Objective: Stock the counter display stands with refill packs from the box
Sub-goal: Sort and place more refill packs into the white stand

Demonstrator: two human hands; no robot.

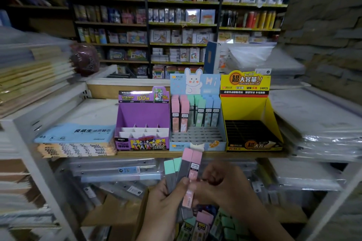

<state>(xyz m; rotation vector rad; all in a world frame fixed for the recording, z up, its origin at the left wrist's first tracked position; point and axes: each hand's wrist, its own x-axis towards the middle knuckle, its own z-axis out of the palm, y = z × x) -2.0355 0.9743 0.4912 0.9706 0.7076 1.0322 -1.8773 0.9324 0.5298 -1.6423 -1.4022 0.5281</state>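
Note:
Three counter display stands sit on the shelf: a purple one, a light-blue rabbit one and a yellow one. The rabbit stand holds pink, green and blue refill packs in its back rows; its front slots are bare. Below the shelf edge, my left hand grips a fan of refill packs, green-topped and pink-topped. My right hand pinches the pink pack at the fan's right side. The box with more pink and green packs lies under my hands.
A blue paper pad stack lies left of the purple stand. Wrapped white stacks crowd the right of the shelf. Binders and plastic sleeves fill the space below the shelf. Stocked wall shelves stand behind.

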